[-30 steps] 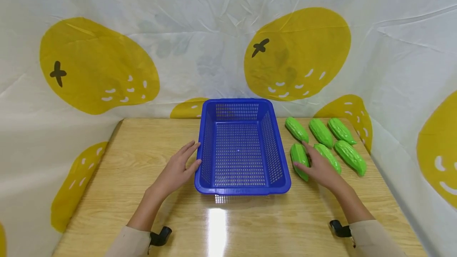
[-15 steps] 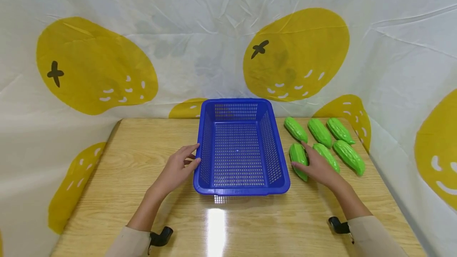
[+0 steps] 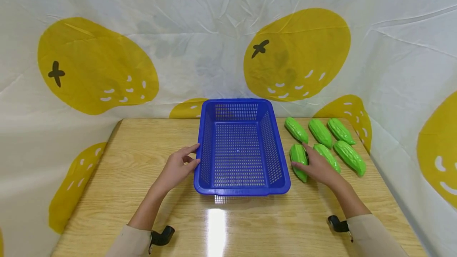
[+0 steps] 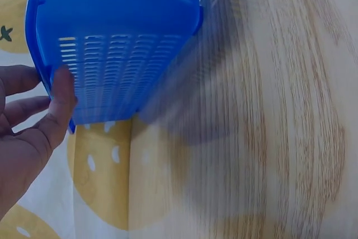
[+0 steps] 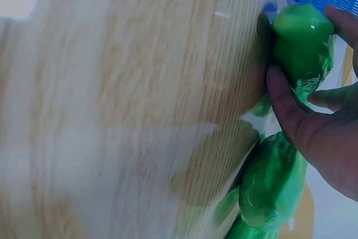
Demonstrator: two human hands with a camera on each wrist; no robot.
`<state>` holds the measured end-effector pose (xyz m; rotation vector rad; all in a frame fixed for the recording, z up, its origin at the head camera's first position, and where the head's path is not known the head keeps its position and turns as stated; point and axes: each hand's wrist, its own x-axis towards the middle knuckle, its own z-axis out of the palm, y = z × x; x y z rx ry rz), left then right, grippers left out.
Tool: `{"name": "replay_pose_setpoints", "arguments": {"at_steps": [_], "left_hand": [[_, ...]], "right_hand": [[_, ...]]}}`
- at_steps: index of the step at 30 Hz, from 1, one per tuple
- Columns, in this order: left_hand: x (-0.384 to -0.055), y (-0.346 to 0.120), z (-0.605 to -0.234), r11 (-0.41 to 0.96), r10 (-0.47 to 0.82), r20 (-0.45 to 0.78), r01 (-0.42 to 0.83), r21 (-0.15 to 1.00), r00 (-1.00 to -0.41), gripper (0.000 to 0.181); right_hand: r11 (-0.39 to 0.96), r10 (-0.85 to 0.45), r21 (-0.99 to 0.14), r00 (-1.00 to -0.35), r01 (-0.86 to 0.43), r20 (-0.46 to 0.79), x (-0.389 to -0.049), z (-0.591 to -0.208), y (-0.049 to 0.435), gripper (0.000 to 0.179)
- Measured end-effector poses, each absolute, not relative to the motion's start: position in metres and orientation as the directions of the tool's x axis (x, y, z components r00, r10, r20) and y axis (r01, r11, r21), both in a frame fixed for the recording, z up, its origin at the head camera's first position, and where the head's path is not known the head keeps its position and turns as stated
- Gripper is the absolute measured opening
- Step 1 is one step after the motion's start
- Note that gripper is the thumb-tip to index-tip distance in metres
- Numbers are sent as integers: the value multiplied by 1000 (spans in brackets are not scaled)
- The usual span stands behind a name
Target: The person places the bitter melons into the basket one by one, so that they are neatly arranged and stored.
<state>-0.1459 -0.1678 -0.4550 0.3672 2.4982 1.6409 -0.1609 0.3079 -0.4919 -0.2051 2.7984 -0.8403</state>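
A blue plastic basket (image 3: 238,154) with perforated walls and floor stands mid-table, and nothing lies inside it. My left hand (image 3: 177,169) touches its left rim from outside with fingertips and thumb; the left wrist view shows the thumb against the basket's outer wall (image 4: 106,71). Right of the basket, my right hand (image 3: 319,166) holds a glossy green toy bitter melon (image 3: 298,160), thumb on one side and fingers on the other. It lies low at the table surface; whether it touches cannot be told. In the right wrist view, fingers partly cover this bitter melon (image 5: 302,43).
Several more bitter melons lie in two rows at the right: one (image 3: 296,129) just beyond my fingers, one (image 3: 327,157) partly behind my right hand, another (image 3: 350,157) farther right. The wooden table (image 3: 143,138) meets a fruit-print cloth (image 3: 200,62) at its back and sides.
My left fingers have bent slightly and moved a little down along the basket's rim. The right hand and its bitter melon have barely moved.
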Motion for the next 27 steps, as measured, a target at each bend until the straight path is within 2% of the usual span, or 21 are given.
{"name": "replay_pose_setpoints", "arguments": {"at_steps": [8,27], "left_hand": [[-147,-168,-456,309,272,-37,51,950,-961,56],[-150,-169,-454,279,282,-63,19,960,-957,56]], "right_hand": [[832,-178,-553,-970,-57,-168,-161,-492,305,92],[782,-173,-621,-977,-60,-123,-165,-482,310,86]]}}
